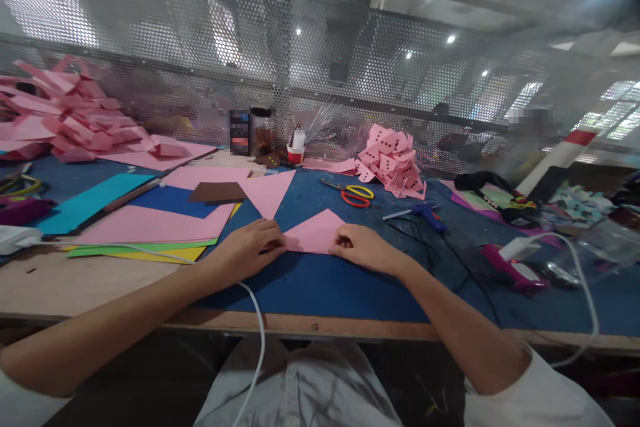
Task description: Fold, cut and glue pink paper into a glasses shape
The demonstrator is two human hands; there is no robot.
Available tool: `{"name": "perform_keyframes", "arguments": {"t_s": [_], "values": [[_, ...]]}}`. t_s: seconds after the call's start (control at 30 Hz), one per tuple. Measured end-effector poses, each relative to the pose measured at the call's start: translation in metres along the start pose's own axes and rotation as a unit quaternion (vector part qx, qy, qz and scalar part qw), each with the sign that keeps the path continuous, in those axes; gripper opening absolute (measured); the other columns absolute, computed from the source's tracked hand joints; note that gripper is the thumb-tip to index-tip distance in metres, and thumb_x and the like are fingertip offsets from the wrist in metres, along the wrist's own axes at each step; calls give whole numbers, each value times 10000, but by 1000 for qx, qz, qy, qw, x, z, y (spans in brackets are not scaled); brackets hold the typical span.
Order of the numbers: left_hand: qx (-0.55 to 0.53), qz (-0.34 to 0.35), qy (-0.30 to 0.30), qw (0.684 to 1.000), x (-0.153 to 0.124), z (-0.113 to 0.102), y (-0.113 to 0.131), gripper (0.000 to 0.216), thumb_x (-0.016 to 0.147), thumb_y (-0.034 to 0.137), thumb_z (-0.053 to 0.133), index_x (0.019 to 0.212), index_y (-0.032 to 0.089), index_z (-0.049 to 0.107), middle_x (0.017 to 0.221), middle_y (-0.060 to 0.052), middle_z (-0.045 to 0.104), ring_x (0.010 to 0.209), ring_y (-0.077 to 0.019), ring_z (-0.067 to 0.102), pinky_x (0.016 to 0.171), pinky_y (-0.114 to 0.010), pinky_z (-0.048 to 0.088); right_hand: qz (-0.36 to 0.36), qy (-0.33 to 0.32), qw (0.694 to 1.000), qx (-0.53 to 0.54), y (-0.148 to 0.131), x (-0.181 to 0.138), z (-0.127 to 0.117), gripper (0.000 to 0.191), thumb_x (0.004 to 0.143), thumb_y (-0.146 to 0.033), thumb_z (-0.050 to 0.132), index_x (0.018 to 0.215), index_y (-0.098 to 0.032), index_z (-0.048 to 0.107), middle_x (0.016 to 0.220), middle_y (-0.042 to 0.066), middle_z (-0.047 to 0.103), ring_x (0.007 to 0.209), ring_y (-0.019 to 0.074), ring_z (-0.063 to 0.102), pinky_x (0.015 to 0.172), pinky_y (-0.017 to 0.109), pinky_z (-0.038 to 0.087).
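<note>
A folded pink paper sheet lies on the blue mat in front of me, its point aimed away. My left hand rests knuckles up with curled fingers pressing the paper's left corner. My right hand presses the right corner, fingers bent down onto the edge. Beyond the folded sheet, a pink paper triangle lies flat.
Large coloured sheets lie stacked at left, pink folded pieces behind them. A pile of pink dotted pieces, yellow-red scissors and a blue glue gun sit right of centre. White cables cross the table edge.
</note>
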State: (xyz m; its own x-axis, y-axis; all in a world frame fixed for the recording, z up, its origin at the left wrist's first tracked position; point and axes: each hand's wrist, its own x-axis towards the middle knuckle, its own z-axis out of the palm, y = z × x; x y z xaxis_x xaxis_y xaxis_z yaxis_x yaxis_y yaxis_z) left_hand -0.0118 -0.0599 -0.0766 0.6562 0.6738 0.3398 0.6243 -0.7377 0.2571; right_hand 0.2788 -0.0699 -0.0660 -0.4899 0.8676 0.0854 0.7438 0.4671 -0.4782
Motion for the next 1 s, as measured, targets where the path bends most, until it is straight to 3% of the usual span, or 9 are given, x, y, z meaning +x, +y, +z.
{"name": "perform_keyframes", "arguments": {"t_s": [0.43, 1.0], "values": [[-25, -37, -10, 999, -13, -2, -27, 164, 936, 347, 554, 916, 227, 664, 919, -29, 643, 886, -195, 601, 786, -287, 447, 0, 10, 1000, 1, -1, 0, 1, 145, 873, -319, 662, 838, -178, 666, 881, 22, 678, 762, 135, 580, 660, 239, 358], [-28, -18, -20, 999, -14, -10, -26, 140, 924, 327, 582, 904, 218, 667, 920, -29, 630, 891, -187, 595, 795, -281, 444, 0, 9, 1000, -3, 1, 0, 2, 146, 872, -318, 658, 844, -175, 678, 880, 28, 685, 767, 143, 582, 650, 249, 355]]}}
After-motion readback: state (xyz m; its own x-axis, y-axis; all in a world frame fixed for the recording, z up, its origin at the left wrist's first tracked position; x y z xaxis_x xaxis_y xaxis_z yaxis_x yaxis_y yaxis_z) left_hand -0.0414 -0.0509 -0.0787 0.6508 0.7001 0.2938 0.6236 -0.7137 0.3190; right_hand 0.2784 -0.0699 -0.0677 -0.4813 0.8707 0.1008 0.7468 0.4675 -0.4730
